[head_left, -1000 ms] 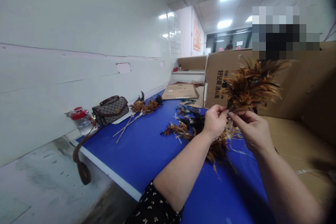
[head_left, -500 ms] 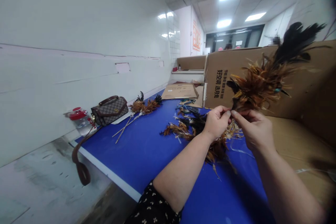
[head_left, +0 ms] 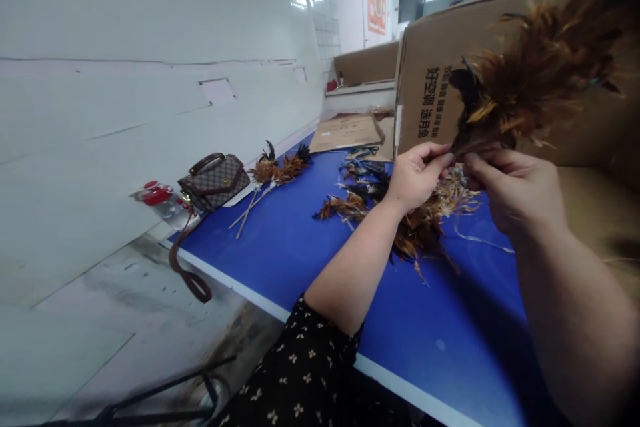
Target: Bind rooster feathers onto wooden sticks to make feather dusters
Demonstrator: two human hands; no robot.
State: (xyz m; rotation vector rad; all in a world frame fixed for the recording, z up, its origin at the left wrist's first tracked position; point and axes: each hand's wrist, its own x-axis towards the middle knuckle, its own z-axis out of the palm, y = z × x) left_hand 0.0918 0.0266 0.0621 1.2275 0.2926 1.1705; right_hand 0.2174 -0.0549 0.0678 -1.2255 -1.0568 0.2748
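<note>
A large bunch of brown and black feathers (head_left: 545,73) is held up at the right, in front of a cardboard box. My right hand (head_left: 520,187) pinches its lower end. Beside it, my left hand (head_left: 420,177) has thumb and forefinger pressed together at the base of the bunch; what lies between those fingertips is too small to make out. Under my hands, a loose pile of brown, black and pale feathers (head_left: 415,233) lies on the blue table (head_left: 300,240). Two feather bunches on thin sticks (head_left: 283,170) rest farther left.
A patterned handbag (head_left: 217,183) and a red-lidded bottle (head_left: 167,203) stand by the left wall, the bag's strap hanging over the edge. A tall cardboard box (head_left: 435,47) rises at the right; flat cardboard (head_left: 345,133) lies at the back.
The view has tipped down and shifted. The held feather bunch has moved to the right in view, and my hands are slightly farther apart.
</note>
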